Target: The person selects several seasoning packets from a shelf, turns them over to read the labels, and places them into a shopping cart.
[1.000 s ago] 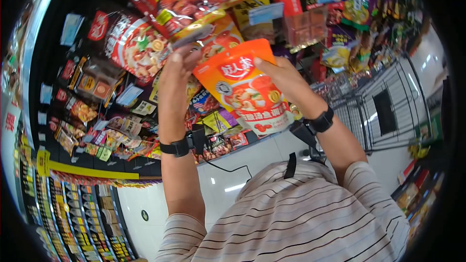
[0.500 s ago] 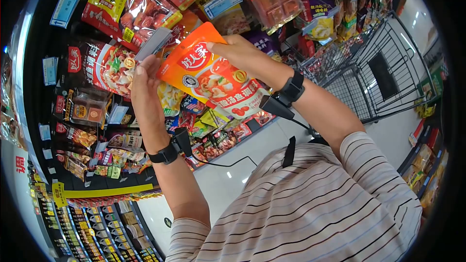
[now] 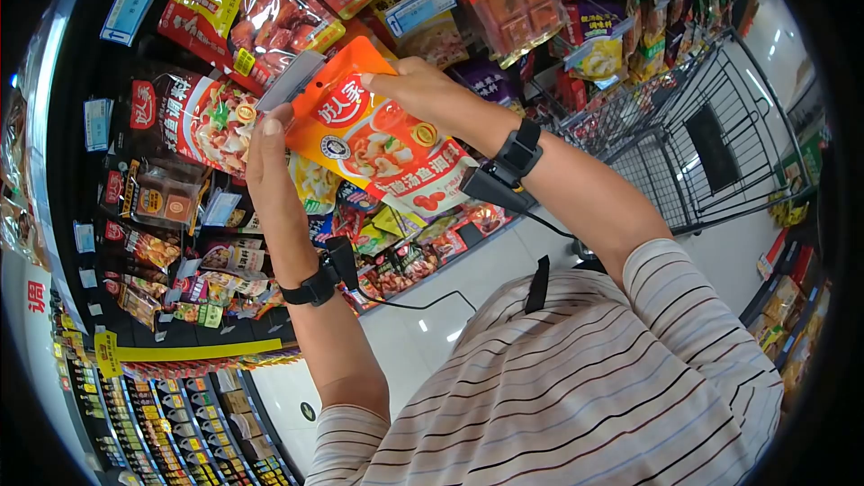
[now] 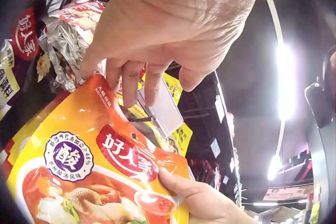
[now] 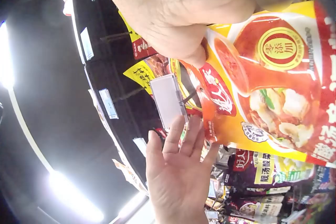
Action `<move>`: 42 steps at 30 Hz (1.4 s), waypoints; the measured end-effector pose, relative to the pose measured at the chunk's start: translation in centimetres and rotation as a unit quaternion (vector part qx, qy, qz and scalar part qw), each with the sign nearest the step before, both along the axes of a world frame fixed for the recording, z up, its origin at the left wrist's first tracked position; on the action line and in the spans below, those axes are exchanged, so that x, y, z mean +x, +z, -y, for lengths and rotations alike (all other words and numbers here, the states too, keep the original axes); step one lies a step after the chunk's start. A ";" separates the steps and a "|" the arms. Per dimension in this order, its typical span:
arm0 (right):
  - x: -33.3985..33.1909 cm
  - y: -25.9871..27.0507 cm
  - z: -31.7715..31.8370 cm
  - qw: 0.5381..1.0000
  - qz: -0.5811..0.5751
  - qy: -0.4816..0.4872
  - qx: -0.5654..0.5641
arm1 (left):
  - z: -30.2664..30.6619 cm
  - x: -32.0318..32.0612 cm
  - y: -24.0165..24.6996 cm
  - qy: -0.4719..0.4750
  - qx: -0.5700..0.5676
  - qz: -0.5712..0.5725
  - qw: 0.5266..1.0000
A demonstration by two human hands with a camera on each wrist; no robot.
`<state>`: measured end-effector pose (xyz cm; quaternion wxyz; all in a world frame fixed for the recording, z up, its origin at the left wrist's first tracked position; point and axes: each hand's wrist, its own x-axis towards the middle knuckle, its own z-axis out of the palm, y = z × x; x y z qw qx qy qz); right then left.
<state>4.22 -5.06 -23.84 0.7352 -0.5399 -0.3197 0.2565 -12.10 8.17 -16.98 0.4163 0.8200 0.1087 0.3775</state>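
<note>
An orange-red pouch with a soup picture (image 3: 400, 148) is tilted before the shelf, its top edge near a clear label holder (image 3: 290, 81). My right hand (image 3: 441, 103) pinches the upper right edge, thumb on the front; the right wrist view shows this hand (image 5: 184, 8) close up. Beside the opposite top corner is my left hand (image 3: 274, 180), its fingers extended in the right wrist view (image 5: 181, 182). In the left wrist view its fingertips reach behind the pouch's corner (image 4: 97, 85). Whether the pouch touches the thin hook behind the label holder (image 4: 163, 111) I cannot tell.
Hanging food packets surround the hands, including a red and yellow one (image 3: 270, 22) above and a dark one (image 3: 211, 121) at left. A wire shopping cart (image 3: 711, 135) stands at right. Shelves of small goods (image 3: 171, 423) are at lower left.
Both hands and the pouch have moved left in the head view, bringing the pouch's top edge up to the label holder. My right hand has kept its pinch.
</note>
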 end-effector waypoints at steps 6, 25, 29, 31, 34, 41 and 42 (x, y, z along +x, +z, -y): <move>0.8 -0.3 -2.0 0.999 -0.035 0.003 -0.010 | 0.0 0.0 0.2 0.019 0.031 -0.008 0.999; 4.3 -1.6 -7.6 0.994 -0.084 -0.066 -0.029 | 0.0 -0.7 -1.3 0.017 0.002 0.018 1.000; 6.7 -3.5 -8.6 0.991 -0.121 -0.041 -0.030 | 1.3 -1.3 -2.0 -0.025 -0.020 0.000 1.000; 4.7 -0.6 -7.9 0.983 -0.110 -0.115 -0.093 | 0.0 -1.2 -2.7 -0.042 -0.001 0.013 0.999; 7.0 -2.2 -9.5 0.989 -0.105 -0.077 -0.075 | 0.3 -2.2 -4.0 -0.030 -0.025 -0.007 0.999; 9.6 -3.9 -11.7 0.990 -0.107 -0.088 -0.005 | 0.1 -4.8 -7.7 -0.019 -0.054 -0.062 0.996; 10.3 -4.9 -12.4 0.991 -0.094 -0.099 0.000 | -0.1 -5.1 -8.4 -0.019 -0.064 -0.064 0.996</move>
